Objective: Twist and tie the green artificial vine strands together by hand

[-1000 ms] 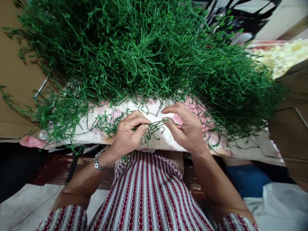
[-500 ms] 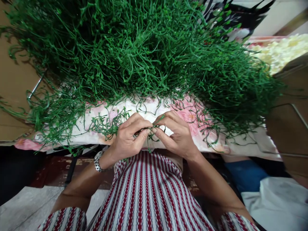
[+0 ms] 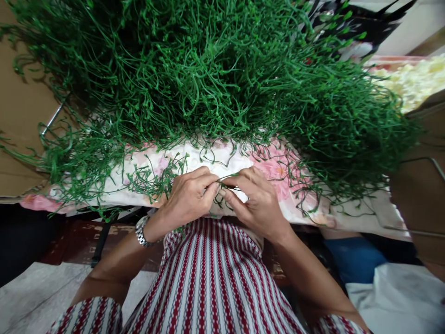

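Observer 1: Both hands have closed together since a second ago. Then the right hand stood apart, fingers spread; now its fingertips meet those of the left hand at the near edge of the desk.

Observer 2: State of each hand?

Observer 1: Left hand: thumb and fingers pinched on a thin green sprig, with a small bunch of sprigs fanning out to its left. Right hand: thumb and forefinger pinched on the same sprig from the other side. Judged from this, the sprig is being joined to or worked against the bunch.

Observer 2: Surroundings?

Observer 1: A large heap of green stems covers the floral cloth just behind the hands; loose strands hang over the knuckles and could snag. A wristwatch sits on the left wrist. Pale yellow material lies far right, cardboard far left.
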The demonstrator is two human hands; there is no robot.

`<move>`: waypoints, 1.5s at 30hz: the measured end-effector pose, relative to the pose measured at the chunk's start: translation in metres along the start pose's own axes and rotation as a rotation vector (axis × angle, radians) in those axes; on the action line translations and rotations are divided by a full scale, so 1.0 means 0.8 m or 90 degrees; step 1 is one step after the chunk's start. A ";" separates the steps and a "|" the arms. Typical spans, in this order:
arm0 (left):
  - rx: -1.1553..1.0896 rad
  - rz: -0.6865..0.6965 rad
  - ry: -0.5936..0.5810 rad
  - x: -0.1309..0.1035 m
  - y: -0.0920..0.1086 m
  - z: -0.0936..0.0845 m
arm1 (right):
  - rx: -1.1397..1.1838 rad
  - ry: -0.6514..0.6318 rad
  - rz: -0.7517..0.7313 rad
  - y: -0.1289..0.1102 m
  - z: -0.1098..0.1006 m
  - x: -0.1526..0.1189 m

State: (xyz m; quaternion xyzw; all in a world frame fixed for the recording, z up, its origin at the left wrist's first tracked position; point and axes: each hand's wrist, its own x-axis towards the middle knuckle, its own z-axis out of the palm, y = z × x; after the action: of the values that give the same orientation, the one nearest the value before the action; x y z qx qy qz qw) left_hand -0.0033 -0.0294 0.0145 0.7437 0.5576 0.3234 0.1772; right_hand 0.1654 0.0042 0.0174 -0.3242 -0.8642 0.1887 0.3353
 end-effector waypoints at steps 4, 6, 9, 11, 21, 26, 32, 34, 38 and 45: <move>-0.003 0.016 -0.018 0.000 -0.001 -0.001 | 0.037 0.059 0.029 -0.001 -0.001 -0.002; -0.003 0.045 -0.025 -0.001 -0.002 -0.001 | 0.083 0.025 0.046 0.003 -0.003 0.000; 0.016 0.096 0.005 -0.005 -0.003 0.001 | 0.144 -0.027 0.083 0.014 -0.006 0.005; 0.038 0.156 0.079 -0.007 -0.004 0.003 | 0.189 -0.037 0.135 0.022 -0.003 0.006; -0.283 0.085 0.137 0.000 0.004 0.012 | 0.276 -0.287 0.142 0.038 0.023 0.003; -0.221 0.059 0.203 -0.003 0.002 0.019 | 0.174 0.099 0.127 0.042 -0.011 0.005; -0.129 0.106 0.193 -0.001 0.006 0.020 | 0.159 0.005 0.012 0.016 -0.005 -0.001; -0.123 0.101 0.120 0.000 0.006 0.014 | 0.116 0.001 -0.010 0.013 -0.001 -0.003; -0.098 0.096 -0.050 0.002 0.002 -0.001 | -0.020 -0.098 -0.091 0.015 -0.008 -0.002; 0.000 0.231 -0.187 -0.003 -0.008 -0.012 | -0.109 -0.296 -0.235 0.004 -0.030 0.008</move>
State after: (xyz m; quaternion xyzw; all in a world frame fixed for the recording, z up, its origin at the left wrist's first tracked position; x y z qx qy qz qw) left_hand -0.0146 -0.0309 0.0170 0.8709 0.3830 0.2381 0.1950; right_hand 0.1797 0.0137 0.0352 -0.1369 -0.9748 0.1204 0.1285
